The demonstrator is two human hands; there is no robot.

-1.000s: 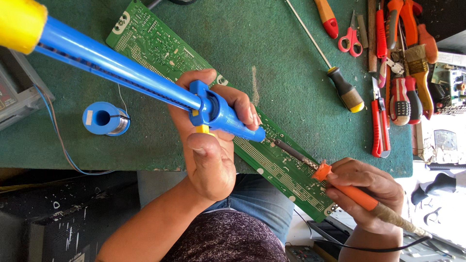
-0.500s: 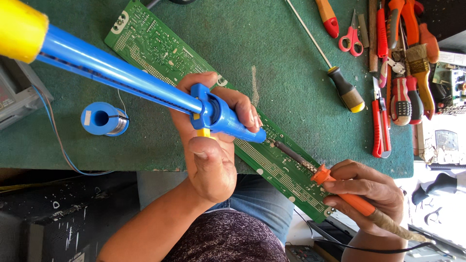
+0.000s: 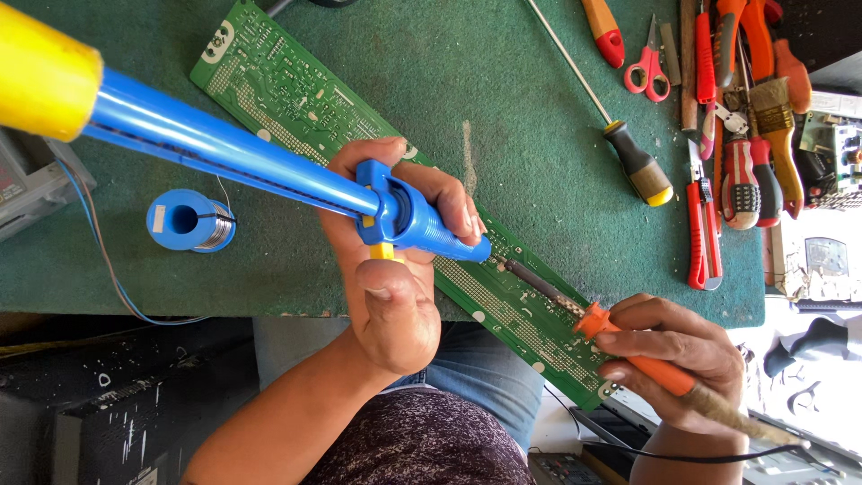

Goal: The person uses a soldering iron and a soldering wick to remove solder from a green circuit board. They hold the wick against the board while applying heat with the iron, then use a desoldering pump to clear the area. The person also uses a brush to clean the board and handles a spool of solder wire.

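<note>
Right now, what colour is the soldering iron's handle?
Orange, seen in the head view: the soldering iron in the right hand.

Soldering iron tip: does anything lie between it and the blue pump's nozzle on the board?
Nothing visible. The soldering iron tip and desoldering pump nozzle meet over bare green circuit board, with open board between them.

- The long blue plastic desoldering pump with a yellow plunger cap (image 3: 269,171) runs off the upper left edge, so the cap's end is cut off.
- The left hand (image 3: 395,269) covers the pump's lower barrel and part of the long green circuit board (image 3: 296,99) beneath.
- The orange-handled soldering iron (image 3: 628,346) has its rear handle buried in the right hand (image 3: 682,359).
- The red and orange hand tools (image 3: 736,135) at the upper right are cropped by the top edge.
- The grey box (image 3: 27,189) at the left edge shows only a corner.
</note>
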